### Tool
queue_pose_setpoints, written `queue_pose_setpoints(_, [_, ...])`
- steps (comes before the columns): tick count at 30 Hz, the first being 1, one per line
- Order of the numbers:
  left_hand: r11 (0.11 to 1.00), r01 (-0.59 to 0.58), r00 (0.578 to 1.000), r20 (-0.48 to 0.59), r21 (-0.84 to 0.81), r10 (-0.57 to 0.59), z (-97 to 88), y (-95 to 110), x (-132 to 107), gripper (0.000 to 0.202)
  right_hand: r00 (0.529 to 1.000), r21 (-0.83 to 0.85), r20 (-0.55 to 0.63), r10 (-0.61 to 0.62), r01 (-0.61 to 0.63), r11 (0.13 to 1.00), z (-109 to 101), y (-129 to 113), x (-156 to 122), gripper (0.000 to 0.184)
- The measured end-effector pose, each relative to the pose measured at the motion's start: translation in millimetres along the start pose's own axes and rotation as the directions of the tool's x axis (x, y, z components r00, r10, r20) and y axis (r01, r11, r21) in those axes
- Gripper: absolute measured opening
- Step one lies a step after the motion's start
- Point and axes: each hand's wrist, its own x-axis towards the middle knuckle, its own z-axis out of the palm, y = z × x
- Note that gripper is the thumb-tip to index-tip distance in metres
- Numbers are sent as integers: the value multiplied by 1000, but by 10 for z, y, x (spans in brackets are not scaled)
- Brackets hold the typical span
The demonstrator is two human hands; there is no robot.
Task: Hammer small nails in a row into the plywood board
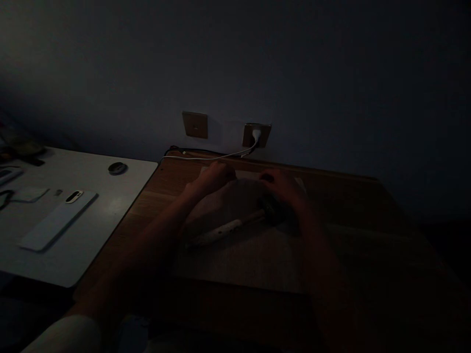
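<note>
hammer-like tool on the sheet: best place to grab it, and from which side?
Probably by the pale handle, around its middle, from above on the near side. It's long and slim, lying slantwise on the sheet; the dark head is bulkier, and the left hand and right hand are both on the far side.

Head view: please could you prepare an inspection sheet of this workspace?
Surface: wooden tabletop; white tabletop at its left.
Job's things: hammer-like tool lying on a flat pale piece.
Clutter: flat white item and round dark item, both on the white tabletop.
Grips: left hand and right hand at the pale piece's far edge; hold unclear.
Cables: white cable runs leftward from the wall socket.
Surroundings: wall with another plate; dim light.
</note>
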Motion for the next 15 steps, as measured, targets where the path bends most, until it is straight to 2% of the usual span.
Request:
queue_pose_setpoints(3, [990, 27, 997, -66, -141, -36, 7, -32, 31, 17, 1000, 23, 22, -7, 6, 1000, 80, -29, 34, 21])
queue_pose_setpoints(5, [932, 88, 989, -81, -353, -124, 24, -64, 50, 10, 1000, 34, 28, -5, 4, 999, 116, -28, 50, 22])
queue_pose_setpoints(6, [862, 122, 983, -62, -491, -174, 37, -78, 55, 7, 1000, 40, 28, -5, 3, 999, 128, -22, 56, 21])
queue_pose_setpoints(8, [629, 184, 966, 21, -755, -257, 67, -96, 60, 8, 1000, 49, 25, -4, 3, 999, 141, -8, 62, 17])
queue_pose_setpoints(10, [368, 245, 941, 128, -897, -314, 98, -94, 63, 7, 1000, 57, 25, -5, 3, 998, 150, 5, 64, 14])
queue_pose_setpoints(11, [277, 275, 926, 175, -921, -336, 113, -87, 68, 6, 1000, 60, 27, -6, 5, 998, 154, 9, 65, 12])
queue_pose_setpoints(13, [197, 325, 902, 240, -925, -359, 140, -64, 82, 10, 999, 66, 32, -9, 7, 998, 162, 14, 67, 12])
queue_pose_setpoints(15, [213, 342, 896, 249, -915, -368, 163, -35, 97, 20, 999, 70, 36, -11, 9, 998, 163, 14, 70, 15])
